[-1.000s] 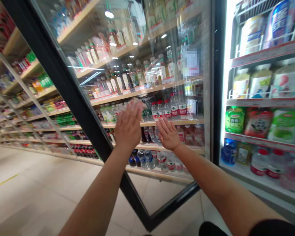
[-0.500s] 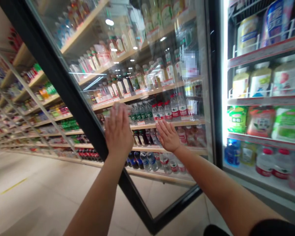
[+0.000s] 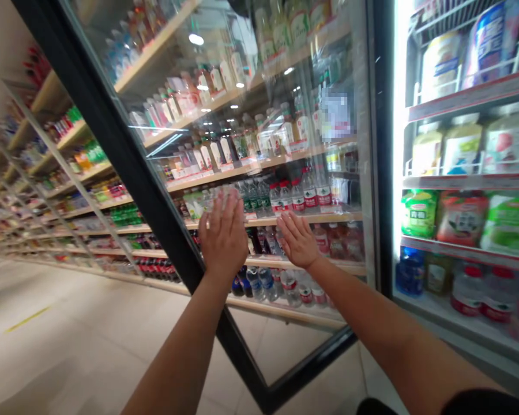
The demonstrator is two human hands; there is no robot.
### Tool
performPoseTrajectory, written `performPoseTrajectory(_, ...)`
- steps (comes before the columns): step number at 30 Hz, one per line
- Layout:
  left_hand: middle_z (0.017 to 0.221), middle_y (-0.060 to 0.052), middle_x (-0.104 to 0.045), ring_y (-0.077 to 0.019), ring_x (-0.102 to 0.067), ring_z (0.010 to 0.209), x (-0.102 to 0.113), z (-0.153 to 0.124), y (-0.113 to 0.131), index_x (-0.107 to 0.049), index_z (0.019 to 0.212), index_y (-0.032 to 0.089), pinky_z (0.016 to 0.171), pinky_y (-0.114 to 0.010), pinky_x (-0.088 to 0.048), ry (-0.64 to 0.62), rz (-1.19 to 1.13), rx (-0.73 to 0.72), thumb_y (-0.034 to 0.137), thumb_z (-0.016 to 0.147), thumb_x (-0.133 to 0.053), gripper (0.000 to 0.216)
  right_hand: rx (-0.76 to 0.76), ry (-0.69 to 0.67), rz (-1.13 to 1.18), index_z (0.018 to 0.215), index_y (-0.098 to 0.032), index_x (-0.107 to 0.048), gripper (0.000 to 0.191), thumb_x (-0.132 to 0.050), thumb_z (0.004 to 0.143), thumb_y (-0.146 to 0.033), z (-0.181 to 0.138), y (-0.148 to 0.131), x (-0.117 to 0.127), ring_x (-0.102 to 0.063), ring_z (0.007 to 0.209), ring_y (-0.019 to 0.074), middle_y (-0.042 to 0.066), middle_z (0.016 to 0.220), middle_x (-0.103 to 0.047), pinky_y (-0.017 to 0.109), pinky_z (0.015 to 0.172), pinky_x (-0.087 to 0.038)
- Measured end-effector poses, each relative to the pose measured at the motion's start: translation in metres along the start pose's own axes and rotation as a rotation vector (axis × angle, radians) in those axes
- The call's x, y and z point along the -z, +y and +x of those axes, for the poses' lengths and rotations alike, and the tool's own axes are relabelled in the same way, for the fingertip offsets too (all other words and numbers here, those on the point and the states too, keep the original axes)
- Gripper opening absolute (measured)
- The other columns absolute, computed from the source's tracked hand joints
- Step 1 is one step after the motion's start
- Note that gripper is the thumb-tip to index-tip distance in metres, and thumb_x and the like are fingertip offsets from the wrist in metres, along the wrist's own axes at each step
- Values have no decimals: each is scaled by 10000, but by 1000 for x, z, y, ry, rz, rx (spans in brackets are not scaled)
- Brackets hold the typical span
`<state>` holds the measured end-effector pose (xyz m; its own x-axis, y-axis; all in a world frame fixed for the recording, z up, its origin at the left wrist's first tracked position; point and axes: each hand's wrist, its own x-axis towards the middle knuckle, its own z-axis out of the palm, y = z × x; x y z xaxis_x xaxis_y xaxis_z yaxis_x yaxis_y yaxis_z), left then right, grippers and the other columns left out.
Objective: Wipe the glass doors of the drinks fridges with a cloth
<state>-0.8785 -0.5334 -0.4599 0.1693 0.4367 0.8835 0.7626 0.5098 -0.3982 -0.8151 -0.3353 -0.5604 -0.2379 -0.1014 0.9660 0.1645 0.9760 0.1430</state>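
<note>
A glass fridge door (image 3: 281, 346) with a black frame stands ajar in front of me. My left hand (image 3: 224, 233) is flat against or just before the glass, fingers stretched upward, beside the dark frame edge. Farther right, my right hand (image 3: 298, 239) is held to the same pane with its fingers stretched out and palm toward the glass. Neither hand holds anything. Whether both palms fully touch the pane is hard to tell. Bottles on wooden shelves show through the glass, mixed with reflections of lights.
At the right, a lit fridge interior holds yogurt-like pouches (image 3: 462, 218), juice bottles (image 3: 462, 144) and red-capped bottles (image 3: 467, 288) on wire-fronted shelves. Long store shelves (image 3: 82, 178) of drinks run back on the left. Pale floor tiles (image 3: 69, 346) with a yellow strip (image 3: 28, 319) lie below.
My left hand has shifted right and slightly down across the glass, closer to my right hand. The right hand stays nearly where it was. The view has moved a little.
</note>
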Motion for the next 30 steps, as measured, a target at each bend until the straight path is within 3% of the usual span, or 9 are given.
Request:
performPoseTrajectory(2,1616,-92,-325,-250,-154,1549,2,3,-7,-272,1589,217,1260,-489,-89,23,-3,43,228,985,-469,636,-3,-4,2,1545,-171,-404,545,-373,1016,-300,-1,1,-1,-311,1515,247,125,1553,-470,480,1238,-250)
performPoseTrajectory(6,1623,-109,-310,-262,-121,1553,-3,-7,-9,-231,1598,211,1258,-492,-113,-35,-15,-131,357,998,-501,674,-13,-1,27,1556,-174,-379,554,-383,1014,-287,-2,-2,2,-313,1514,251,131,1545,-481,483,1220,-281)
performPoseTrajectory(11,1630,-161,-279,-272,-88,1555,-9,-15,-14,-219,1590,143,1250,-503,-142,-13,-90,-180,469,1042,-335,648,-97,118,110,1536,-142,-390,542,-415,1001,-225,21,-25,25,-361,1485,254,162,1501,-520,491,1205,-312)
performPoseTrajectory(13,1643,-173,-238,-270,-90,1555,-11,-15,-17,-210,1590,145,1245,-498,-164,9,-133,-183,515,1046,-255,659,-3,133,149,1514,-136,-423,519,-430,1007,-248,41,-37,31,-371,1477,242,165,1490,-529,475,1224,-293)
performPoseTrajectory(17,1670,-197,-109,-280,-41,1557,-15,-17,-20,-71,1606,146,1232,-507,-217,92,-197,-118,545,1041,-176,699,271,5,252,1486,-114,-472,514,-346,1038,-334,73,-55,21,-325,1500,215,150,1488,-536,421,1242,-287)
performPoseTrajectory(21,1672,-188,-124,-288,-35,1557,-18,-21,-21,-74,1605,166,1226,-506,-238,89,-190,-92,542,1042,-197,689,257,13,220,1438,-97,-532,517,-324,1047,-365,69,-60,4,-355,1479,251,159,1461,-556,450,1231,-311)
performPoseTrajectory(25,1642,-174,-254,-268,-87,1556,-20,-22,-20,-188,1592,134,1244,-475,-207,76,-134,-69,502,1046,-273,663,223,6,119,1428,-245,-561,424,-414,1035,-305,83,-35,11,-452,1408,253,89,1396,-610,501,1237,-291)
performPoseTrajectory(30,1638,-104,-282,-275,-30,1555,-24,-15,-14,-232,1590,158,1270,-547,-34,-66,2,-17,303,1025,-427,615,35,136,5,1581,-339,-311,577,-345,1027,-182,130,34,27,-361,1469,309,46,1531,-448,608,1197,-317)
